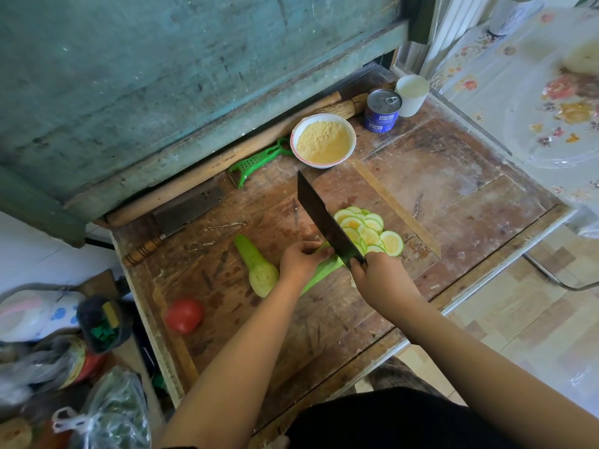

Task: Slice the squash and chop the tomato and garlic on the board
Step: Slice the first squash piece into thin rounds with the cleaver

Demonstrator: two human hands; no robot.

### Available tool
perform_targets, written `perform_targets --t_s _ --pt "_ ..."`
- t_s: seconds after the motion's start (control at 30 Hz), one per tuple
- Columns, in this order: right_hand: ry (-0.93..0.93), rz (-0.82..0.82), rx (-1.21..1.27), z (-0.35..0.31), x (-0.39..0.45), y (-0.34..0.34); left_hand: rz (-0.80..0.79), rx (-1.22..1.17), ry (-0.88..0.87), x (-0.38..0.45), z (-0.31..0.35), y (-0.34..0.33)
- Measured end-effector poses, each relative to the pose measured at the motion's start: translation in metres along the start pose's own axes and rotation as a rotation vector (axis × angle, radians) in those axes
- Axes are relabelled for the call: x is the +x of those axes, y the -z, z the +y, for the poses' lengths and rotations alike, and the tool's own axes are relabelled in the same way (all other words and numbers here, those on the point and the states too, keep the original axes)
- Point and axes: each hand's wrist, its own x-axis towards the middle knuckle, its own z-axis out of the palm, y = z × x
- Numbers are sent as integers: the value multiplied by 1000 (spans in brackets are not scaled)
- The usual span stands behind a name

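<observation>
The left hand [299, 260] lies over the green squash [324, 270] on the worn wooden board [421, 176], its fingers [312, 246] curled down and gripping the squash just beside the blade. The right hand [377, 277] is wrapped round the handle of a dark cleaver [324, 218], fingers closed tight on it — the handle itself is hidden inside the grip. The blade stands on edge across the squash, its tip pointing away from the person.

On the far side of the blade, a heap of pale round slices [369, 231] lies overlapping on the board, touching one another. To the left of the left hand rests a second piece of squash [257, 270], partly peeled, apart from the one under the knife. A red tomato [184, 315] sits near the board's left edge, well apart from both hands.

Farther back on the counter [486, 196] are a white bowl of yellow powder [323, 140], a green peeler [256, 163], a second cleaver [188, 209] with a wooden handle, a tin can [382, 110] and a white cup [411, 95] — cup and can just beside each other.
</observation>
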Motion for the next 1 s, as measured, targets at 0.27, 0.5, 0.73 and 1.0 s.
perform_targets --t_s 0.27,0.5,0.73,1.0 --pt "-25 -19 -64 -1 7 -9 1 -22 -1 0 1 0" --pt "-56 -47 -86 0 15 -20 -2 -16 -6 0 -2 -1" --pt "-87 -58 -60 12 20 -30 -7 22 -35 -2 0 3" --pt "-20 -8 2 5 10 -12 -39 42 -11 -1 2 5"
